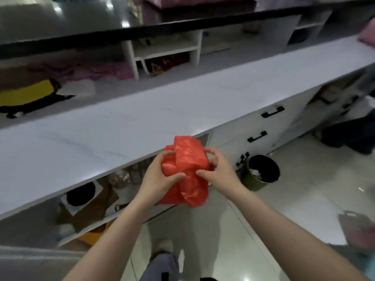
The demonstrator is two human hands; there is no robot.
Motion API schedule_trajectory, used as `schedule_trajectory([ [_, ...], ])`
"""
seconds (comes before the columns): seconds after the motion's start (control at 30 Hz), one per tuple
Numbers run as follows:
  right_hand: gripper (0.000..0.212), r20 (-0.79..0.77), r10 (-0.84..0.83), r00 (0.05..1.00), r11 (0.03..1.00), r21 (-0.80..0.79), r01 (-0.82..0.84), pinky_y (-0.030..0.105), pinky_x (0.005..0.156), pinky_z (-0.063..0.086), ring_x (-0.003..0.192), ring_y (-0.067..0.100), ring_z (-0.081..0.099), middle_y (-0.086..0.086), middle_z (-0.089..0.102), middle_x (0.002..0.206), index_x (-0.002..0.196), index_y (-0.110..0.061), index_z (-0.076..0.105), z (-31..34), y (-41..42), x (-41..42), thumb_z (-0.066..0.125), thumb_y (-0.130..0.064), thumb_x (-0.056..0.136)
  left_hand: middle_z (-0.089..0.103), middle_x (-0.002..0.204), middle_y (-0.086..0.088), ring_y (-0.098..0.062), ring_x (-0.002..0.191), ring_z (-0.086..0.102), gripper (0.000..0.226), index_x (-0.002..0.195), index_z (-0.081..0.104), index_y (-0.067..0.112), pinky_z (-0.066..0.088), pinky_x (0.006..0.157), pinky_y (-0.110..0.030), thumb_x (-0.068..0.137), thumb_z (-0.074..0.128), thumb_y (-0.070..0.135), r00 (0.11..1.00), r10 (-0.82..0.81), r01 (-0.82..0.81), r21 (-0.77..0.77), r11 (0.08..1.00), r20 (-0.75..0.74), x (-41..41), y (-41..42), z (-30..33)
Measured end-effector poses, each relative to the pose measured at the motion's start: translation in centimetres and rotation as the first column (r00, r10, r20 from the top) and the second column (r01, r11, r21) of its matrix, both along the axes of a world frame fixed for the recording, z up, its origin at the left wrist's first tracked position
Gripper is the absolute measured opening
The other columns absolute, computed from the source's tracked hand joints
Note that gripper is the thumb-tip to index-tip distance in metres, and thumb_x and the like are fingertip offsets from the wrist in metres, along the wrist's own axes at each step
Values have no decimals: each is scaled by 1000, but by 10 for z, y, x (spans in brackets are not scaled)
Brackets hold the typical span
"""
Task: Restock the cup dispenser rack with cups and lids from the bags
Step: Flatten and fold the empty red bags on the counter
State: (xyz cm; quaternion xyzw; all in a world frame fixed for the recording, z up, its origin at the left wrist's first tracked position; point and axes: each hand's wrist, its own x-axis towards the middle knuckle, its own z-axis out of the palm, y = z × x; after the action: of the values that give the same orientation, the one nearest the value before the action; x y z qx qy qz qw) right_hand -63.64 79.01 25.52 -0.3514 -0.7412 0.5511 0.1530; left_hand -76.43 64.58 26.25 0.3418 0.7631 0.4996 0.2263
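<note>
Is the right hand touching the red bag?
Touching. The head view shows the right hand gripping the red bag, thumb and fingers pressed into the plastic.

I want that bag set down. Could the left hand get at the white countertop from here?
Probably yes: the left hand, gripping the red bag, is beside the countertop edge, nothing between.

No text can be read anywhere. The red plastic bag (185, 169) bears faint pale printing on its crumpled face, too blurred to make out. A dark red item on the shelf (162, 66) shows pale marks, equally illegible.
</note>
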Motion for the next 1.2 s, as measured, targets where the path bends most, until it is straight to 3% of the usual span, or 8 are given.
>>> schedule_trajectory([
  [0.2, 58, 20, -321, 947, 942, 114, 316, 36, 94, 50, 105, 16, 63, -2, 65, 117, 120, -36, 59, 8, 51, 42, 73, -3, 74, 56, 110, 17, 4, 96, 56, 66, 115, 51, 40, 38, 78, -6, 61, 85, 20, 936, -352, 351, -103, 931, 9, -5, 83, 2],
  [0.4, 17, 98, -554, 827, 816, 264, 515, 8, 72, 39, 85, 4, 55, -9, 56, 94, 88, -30, 66, 1, 90, 67, 68, -14, 83, 61, 66, 20, 17, 62, 57, 35, 75, 66, 36, 38, 55, -2, 71, 78, 3, 884, -450, 438, -112, 892, -129, -10, 154, 2],
  [0.5, 8, 101, -641, 761, 753, 278, 597, 25, 92, 39, 104, 13, 49, -2, 51, 105, 91, -19, 68, -9, 105, 84, 66, -14, 85, 54, 90, 12, 1, 86, 54, 33, 68, 61, 47, 40, 74, -10, 71, 79, 19, 850, -481, 458, -150, 876, -215, -7, 180, 2],
  [0.63, 8, 99, -702, 705, 708, 208, 675, 17, 65, 39, 85, 12, 56, -9, 60, 88, 94, -24, 58, -24, 124, 117, 55, -17, 94, 47, 139, -2, -26, 135, 35, 18, 74, 61, 43, 31, 110, -44, 71, 78, 36, 783, -580, 552, -180, 814, -223, 8, 221, -13],
  [0.73, 7, 137, -746, 652, 665, 212, 716, 12, 59, 34, 84, 10, 55, -7, 60, 94, 104, -23, 52, -37, 151, 147, 49, -23, 97, 65, 102, 11, -22, 108, 58, 16, 74, 55, 36, 50, 87, -38, 84, 66, 41, 718, -644, 589, -263, 764, -263, 29, 263, -29],
  [0.83, 11, 162, -772, 615, 636, 209, 743, 14, 58, 33, 85, 14, 53, -4, 59, 100, 109, -23, 44, -51, 190, 176, 47, -27, 98, 59, 69, 13, -15, 70, 59, 18, 77, 57, 28, 45, 56, -25, 86, 65, 42, 740, -614, 535, -313, 785, -274, 52, 309, -44],
  [1.1, 34, 65, -605, 794, 795, 4, 606, 25, 90, 44, 103, 14, 57, -9, 60, 101, 95, -27, 56, -72, 335, 238, 40, 2, 95, 58, 76, 9, -18, 74, 55, 24, 87, 55, 26, 44, 64, -31, 83, 66, 47, 849, -456, 332, -401, 854, -268, 122, 426, -95],
  [1.2, 50, 50, -489, 871, 866, -93, 492, 15, 77, 46, 87, 11, 58, -12, 65, 85, 71, -29, 66, -59, 383, 241, 39, 7, 91, 52, 70, 14, -14, 68, 49, 29, 85, 53, 26, 32, 52, -26, 79, 71, 48, 892, -366, 245, -397, 885, -265, 146, 459, -100],
])
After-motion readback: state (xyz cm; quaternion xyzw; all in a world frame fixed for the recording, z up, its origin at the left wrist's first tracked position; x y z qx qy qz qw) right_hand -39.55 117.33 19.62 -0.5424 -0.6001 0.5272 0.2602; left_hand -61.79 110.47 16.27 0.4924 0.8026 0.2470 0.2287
